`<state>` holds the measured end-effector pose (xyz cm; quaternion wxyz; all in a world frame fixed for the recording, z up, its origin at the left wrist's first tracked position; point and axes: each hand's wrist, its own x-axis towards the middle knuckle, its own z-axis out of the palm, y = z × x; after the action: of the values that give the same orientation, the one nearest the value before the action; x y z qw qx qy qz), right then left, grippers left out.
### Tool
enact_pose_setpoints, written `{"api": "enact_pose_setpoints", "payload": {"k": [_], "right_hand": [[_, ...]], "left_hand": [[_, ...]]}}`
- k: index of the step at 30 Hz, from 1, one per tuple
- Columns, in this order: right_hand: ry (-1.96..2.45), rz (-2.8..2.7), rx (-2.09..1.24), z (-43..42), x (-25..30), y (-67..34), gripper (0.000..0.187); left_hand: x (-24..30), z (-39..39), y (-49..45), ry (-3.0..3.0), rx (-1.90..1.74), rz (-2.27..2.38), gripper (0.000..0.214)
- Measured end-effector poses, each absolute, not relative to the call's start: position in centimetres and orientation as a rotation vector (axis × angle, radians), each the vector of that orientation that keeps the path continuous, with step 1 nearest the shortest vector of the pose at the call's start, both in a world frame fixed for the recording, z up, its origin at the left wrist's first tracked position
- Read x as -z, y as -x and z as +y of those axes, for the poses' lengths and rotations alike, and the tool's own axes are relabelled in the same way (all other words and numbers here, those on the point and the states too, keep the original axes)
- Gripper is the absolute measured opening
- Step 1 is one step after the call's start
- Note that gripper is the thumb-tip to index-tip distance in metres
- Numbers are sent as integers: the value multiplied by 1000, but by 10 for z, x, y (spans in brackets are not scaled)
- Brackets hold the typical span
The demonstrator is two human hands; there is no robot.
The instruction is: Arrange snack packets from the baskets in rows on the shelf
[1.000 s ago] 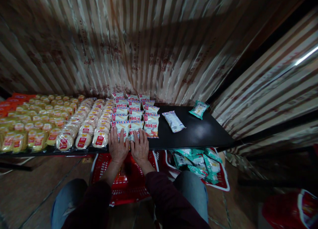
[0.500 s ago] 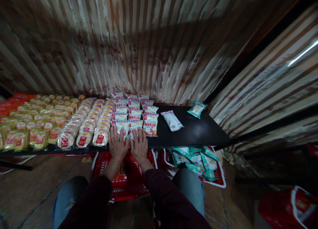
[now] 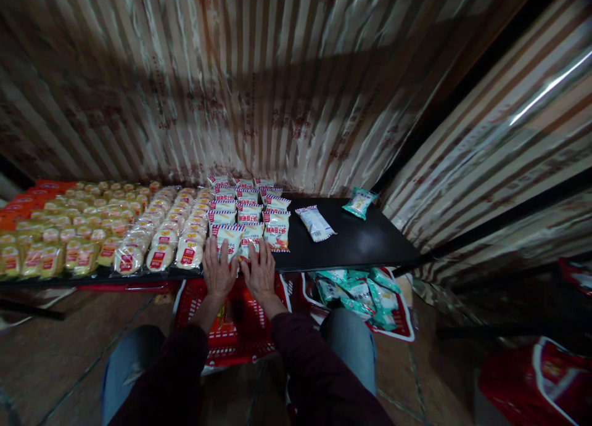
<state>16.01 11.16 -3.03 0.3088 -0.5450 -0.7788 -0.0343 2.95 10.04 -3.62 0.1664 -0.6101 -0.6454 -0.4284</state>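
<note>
Both hands rest at the front edge of a black table. My left hand lies with fingers spread on a white snack packet with a striped top edge and red lettering. My right hand touches the neighbouring packet, its fingers also apart. Behind them, more packets of the same kind overlap in three columns. One further packet heads the right column, beside my right hand. A single packet lies back side up to the right, apart from the columns.
Round wrapped crackers, yellow wrapped cakes and orange packs fill the table's left. A green packet lies far right. Below stand a red basket and another holding green packets. Striped sheeting hangs behind.
The view has shifted slightly. My hands stay at the front packets, fingers still spread, with only a slight change in their position.
</note>
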Motion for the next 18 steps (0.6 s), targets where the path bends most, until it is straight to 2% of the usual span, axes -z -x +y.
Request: {"api": "enact_pose_setpoints", "payload": {"k": [11,18], "right_hand": [[1469,-2058,113,111,30,-159,54],[1504,-2057,85,110,28,-155,53]], "left_hand": [[15,121,-30,1605,1329,-1881,48],[24,126,-28,1724,1271,-1923,48]]}}
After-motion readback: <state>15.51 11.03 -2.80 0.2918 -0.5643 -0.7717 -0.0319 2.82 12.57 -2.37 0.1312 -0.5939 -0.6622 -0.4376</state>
